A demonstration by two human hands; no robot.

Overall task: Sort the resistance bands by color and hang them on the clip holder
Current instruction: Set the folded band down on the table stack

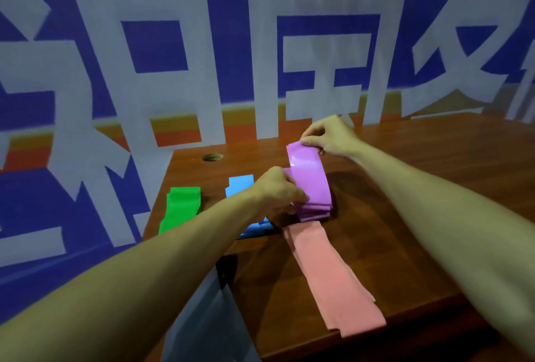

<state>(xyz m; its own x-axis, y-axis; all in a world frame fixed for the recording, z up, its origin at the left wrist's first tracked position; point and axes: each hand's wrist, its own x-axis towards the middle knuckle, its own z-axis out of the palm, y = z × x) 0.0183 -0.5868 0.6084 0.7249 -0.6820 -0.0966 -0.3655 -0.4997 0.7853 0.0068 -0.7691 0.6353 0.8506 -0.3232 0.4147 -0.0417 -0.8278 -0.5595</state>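
1. Head view: shows the purple band [309,179] bent up over the brown table [405,188].
2. Pinches its far end with the right hand [330,135].
3. Pinches its near end with the left hand [278,190].
4. Shows the pink band [333,277] just in front, blue band [240,185] and green band [181,208] off to the left.

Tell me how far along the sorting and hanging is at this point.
Sorting looks mostly done: green bands, blue bands and pink bands lie in separate piles on the table. In hand: both the left hand and right hand hold the purple bands, the right pinching the top band's far end. Left: hanging; no clip holder is in view.
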